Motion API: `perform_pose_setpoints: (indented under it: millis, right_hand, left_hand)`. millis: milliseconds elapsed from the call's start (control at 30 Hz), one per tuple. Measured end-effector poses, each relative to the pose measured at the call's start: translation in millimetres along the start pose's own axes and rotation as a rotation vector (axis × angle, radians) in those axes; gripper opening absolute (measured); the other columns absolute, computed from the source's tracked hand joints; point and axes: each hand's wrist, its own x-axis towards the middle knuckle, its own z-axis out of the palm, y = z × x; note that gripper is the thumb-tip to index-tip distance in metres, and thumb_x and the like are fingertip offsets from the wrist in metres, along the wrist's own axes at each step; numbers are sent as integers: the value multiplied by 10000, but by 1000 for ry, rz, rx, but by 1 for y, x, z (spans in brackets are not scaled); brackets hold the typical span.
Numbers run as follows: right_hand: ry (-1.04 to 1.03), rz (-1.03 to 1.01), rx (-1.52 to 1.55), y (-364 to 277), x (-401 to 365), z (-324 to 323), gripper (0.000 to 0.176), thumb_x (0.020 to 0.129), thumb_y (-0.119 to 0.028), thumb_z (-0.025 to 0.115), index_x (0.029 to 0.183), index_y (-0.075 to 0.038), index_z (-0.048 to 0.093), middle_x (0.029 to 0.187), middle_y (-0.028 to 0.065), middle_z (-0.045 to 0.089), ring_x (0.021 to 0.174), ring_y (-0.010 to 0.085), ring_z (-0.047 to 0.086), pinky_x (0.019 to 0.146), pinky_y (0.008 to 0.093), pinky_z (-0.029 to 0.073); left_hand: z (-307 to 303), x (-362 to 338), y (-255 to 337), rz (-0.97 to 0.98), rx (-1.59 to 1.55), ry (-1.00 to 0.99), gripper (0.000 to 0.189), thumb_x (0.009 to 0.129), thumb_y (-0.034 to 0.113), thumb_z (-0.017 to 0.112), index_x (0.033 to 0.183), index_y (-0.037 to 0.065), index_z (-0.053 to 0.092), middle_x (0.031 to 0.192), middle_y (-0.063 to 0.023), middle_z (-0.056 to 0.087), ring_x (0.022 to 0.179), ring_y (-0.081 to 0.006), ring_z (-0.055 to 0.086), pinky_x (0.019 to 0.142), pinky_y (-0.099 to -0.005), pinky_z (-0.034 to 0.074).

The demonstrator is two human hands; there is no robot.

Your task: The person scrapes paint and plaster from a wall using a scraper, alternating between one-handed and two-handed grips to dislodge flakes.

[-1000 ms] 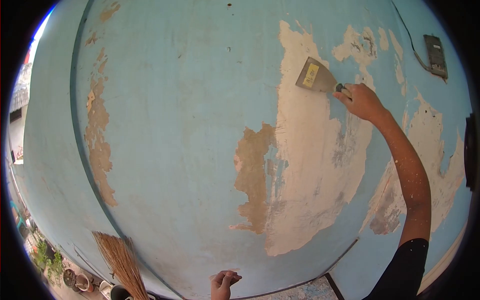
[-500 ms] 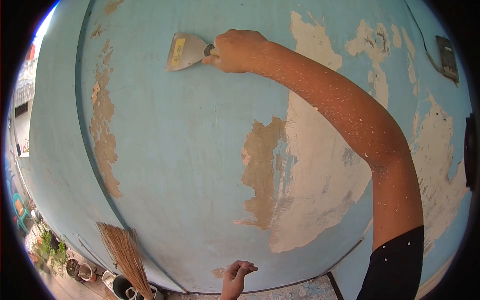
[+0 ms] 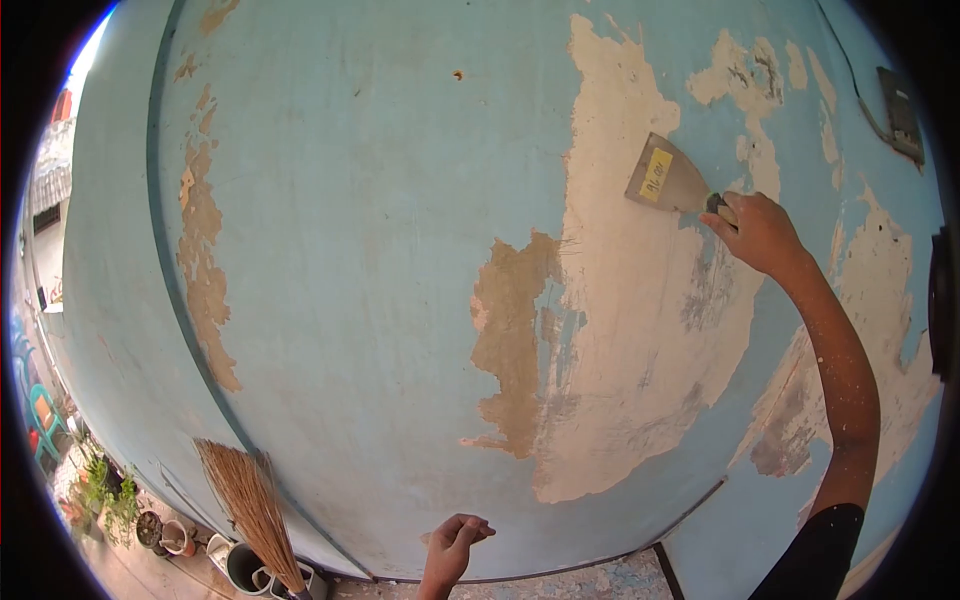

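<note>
My right hand [image 3: 762, 232] is closed round the handle of a paint scraper [image 3: 672, 180] with a wide metal blade and a yellow label. The blade overlaps a bare cream patch [image 3: 625, 330] on the light blue wall [image 3: 350, 250], near that patch's upper right side. White flecks dot my right forearm. Low in the view, my left hand [image 3: 455, 548] is held in front of the wall with fingers and thumb pinched together; I cannot tell what, if anything, is in them. A tan stripped patch [image 3: 512, 340] adjoins the cream one.
A stick broom [image 3: 245, 500] leans at the lower left beside buckets [image 3: 243, 568] and potted plants [image 3: 110, 495]. Paint flakes litter the floor [image 3: 590, 578] along the wall's base. A dark box with a cable [image 3: 900, 115] is mounted at the upper right.
My right hand has moved right and down with the scraper, from the blue upper part of the wall to the cream patch. My left hand has shifted slightly left and stays pinched.
</note>
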Motion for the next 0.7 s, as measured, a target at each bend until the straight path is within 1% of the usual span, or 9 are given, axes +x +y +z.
perform_pose_setpoints:
  millis: [100,200,267,333,400,467,500,567,700]
  right_hand:
    - [-33,-3,-62,2,5,-5,485,962,-466,640,906,14,676,727,183,673,691,323,666,669,428,530]
    - [49,-70,-98,12,9,6,484,963,-473,634,947,7,690,743,178,680,702,322,666,676,427,534]
    - [71,-122,-61,5,15,8,478,963,-480,630,968,-8,701,745,169,684,703,325,671,674,430,540]
    - [110,-142,-56,-18,26,11,477,960,-489,626,959,-18,699,737,164,684,706,332,682,670,437,545]
    - [49,-143,40,-54,40,8,475,956,-496,626,937,-26,692,720,162,678,703,335,691,641,442,544]
    - [134,-208,63,-88,49,8,465,958,-501,620,918,-43,689,719,155,679,688,326,689,613,432,544]
    - [124,-210,64,-102,56,8,465,958,-501,620,918,-43,689,719,155,679,688,326,689,613,432,544]
    - [264,-319,-10,-120,66,8,464,958,-504,621,911,-47,687,712,154,676,671,316,686,599,429,545]
    - [132,-229,43,-79,48,-1,485,957,-509,624,909,-30,685,698,149,670,651,312,679,608,421,549]
  left_hand:
    - [8,13,2,24,-13,-46,303,1045,228,563,992,-57,651,911,-109,683,938,-215,696,939,-380,554]
    - [20,21,-5,46,-32,-85,319,1044,260,580,994,-48,647,905,-111,685,941,-224,700,936,-384,557]
    - [25,25,-18,9,-86,-122,277,1039,206,573,983,-53,655,943,-112,685,937,-210,692,947,-384,547]
    - [31,22,-19,-21,-99,-133,275,1038,204,574,982,-52,655,948,-114,686,937,-212,692,948,-386,547]
    - [31,19,-19,-54,-104,-143,273,1038,203,576,982,-52,655,953,-117,687,937,-213,692,949,-388,546]
    - [30,15,-20,-96,-114,-98,273,1038,202,576,983,-53,654,945,-119,689,940,-217,693,949,-386,548]
    - [30,13,-21,-106,-115,-96,273,1038,202,576,983,-53,654,945,-119,689,940,-217,693,949,-386,548]
    - [32,10,-16,-59,-74,-84,275,1037,202,578,982,-56,654,925,-115,689,937,-217,694,945,-389,553]
    - [23,1,-6,-2,-108,-55,278,1036,201,578,978,-60,656,904,-115,689,919,-212,694,936,-390,560]
